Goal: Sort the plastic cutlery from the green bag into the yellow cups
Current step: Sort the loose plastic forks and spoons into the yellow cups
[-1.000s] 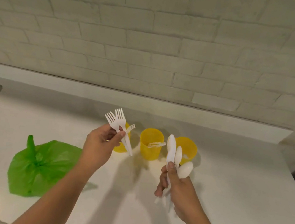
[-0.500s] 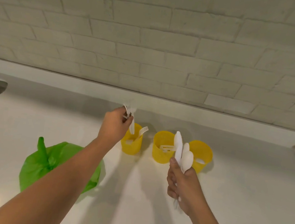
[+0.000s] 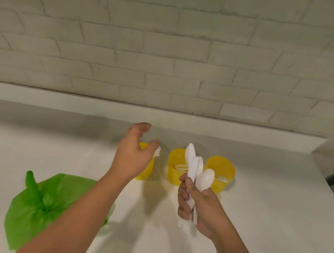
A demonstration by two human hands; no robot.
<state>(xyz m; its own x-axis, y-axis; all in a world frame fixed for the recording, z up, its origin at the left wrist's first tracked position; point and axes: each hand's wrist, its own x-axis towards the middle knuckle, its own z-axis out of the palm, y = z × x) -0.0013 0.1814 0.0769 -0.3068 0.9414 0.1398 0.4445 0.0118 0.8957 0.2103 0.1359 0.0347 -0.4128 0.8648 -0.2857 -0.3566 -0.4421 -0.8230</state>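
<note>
Forks [image 3: 157,152] just got dropped: left hand [image 3: 131,157], pinching them 0.5 s ago, now hangs spread open and empty over the left yellow cup [image 3: 145,172], tines poking out. Right hand [image 3: 200,206] is curled round a bunch of white spoons + knives [image 3: 196,170]. Green bag [image 3: 47,202] lies near-left on the counter [image 3: 267,212]. So forks done imo, the rest next.

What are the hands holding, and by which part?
The right hand grips a bunch of white plastic cutlery by the handles. The left hand is open above a yellow cup and holds nothing.
</note>
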